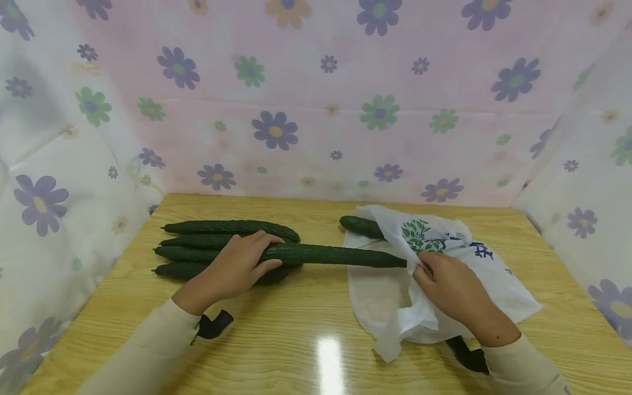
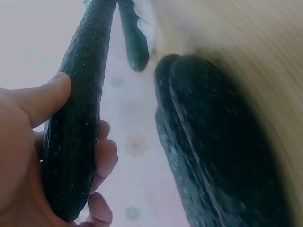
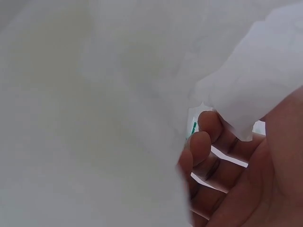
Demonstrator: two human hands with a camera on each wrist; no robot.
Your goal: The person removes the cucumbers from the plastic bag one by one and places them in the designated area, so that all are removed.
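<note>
My left hand (image 1: 242, 260) grips a long dark green cucumber (image 1: 331, 254) near one end, thumb on one side and fingers curled round the other, as the left wrist view shows. Its far tip reaches the mouth of a white plastic bag (image 1: 474, 263) with green and blue print. The bag's upper edge is pinched by my right hand (image 1: 451, 285), which lifts it. Another cucumber (image 1: 361, 226) lies partly inside the bag, one end sticking out. Several more cucumbers (image 1: 232, 226) lie side by side under and behind my left hand.
All this lies on a wood-grain table (image 1: 276, 340). A flower-patterned curtain (image 1: 326, 148) rises behind the table and on both sides. Black curved pieces, one a wrist mount (image 1: 215, 325), show at each sleeve.
</note>
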